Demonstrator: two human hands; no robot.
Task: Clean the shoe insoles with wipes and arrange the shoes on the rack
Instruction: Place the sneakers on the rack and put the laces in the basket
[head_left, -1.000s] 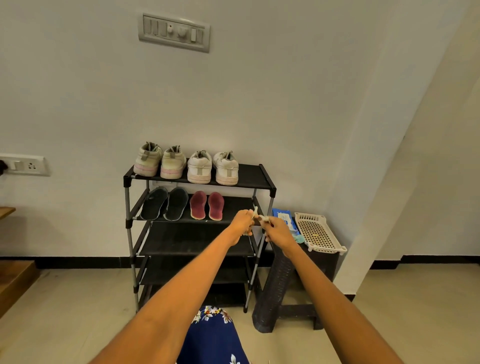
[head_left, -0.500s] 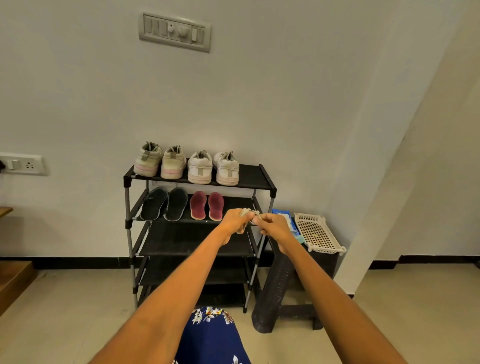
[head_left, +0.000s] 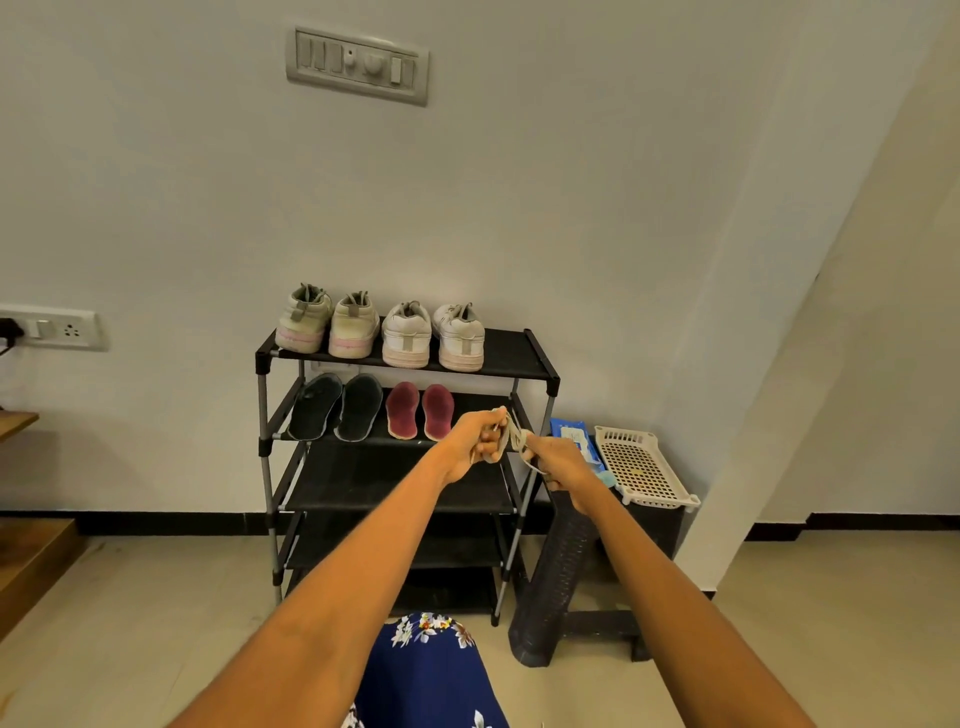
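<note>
Four shoes are lined up on the top shelf of the black rack (head_left: 540, 358), heels turned toward the camera and long axes running back to the wall: a greenish pair (head_left: 327, 325) at the left, a white pair (head_left: 434, 336) just beside it. On the second shelf two black insoles (head_left: 336, 407) and two maroon insoles (head_left: 420, 411) are laid flat, side by side, heels nearest the shelf's front edge and toes pointing back toward the wall. The lower shelves are seen only as dark fabric.

In front of the rack's right post, both arms are stretched forward from the bottom of the view, and the hands are brought close together. A crumpled greyish wipe (head_left: 513, 435) is stretched between them, slanting from upper left to lower right. The left hand (head_left: 475, 446) is curled, knuckles up, with the wipe's upper end pinched at its fingertips. The right hand (head_left: 558, 462) is curled round the lower end, with a bit of wipe showing under its fingers.

Further right, a blue wipes pack (head_left: 571, 435) lies on a dark stool (head_left: 649, 530), just beside a cream perforated basket (head_left: 644, 467).
</note>
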